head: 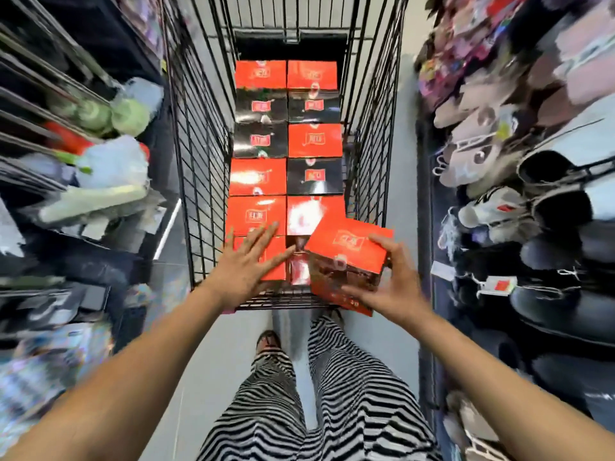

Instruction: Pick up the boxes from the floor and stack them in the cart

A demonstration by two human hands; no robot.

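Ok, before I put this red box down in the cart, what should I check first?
1. Right hand grips the red box: ok, fingers curl round it.
2. The red box is level: not ok, it is tilted and turned against the rows.
3. Near-right gap free: cannot tell, the red box hides most of it.
4. Left hand clear of the gap: not ok, its thumb reaches the edge.
5. Near-left box steady: ok, the hand presses flat on it.
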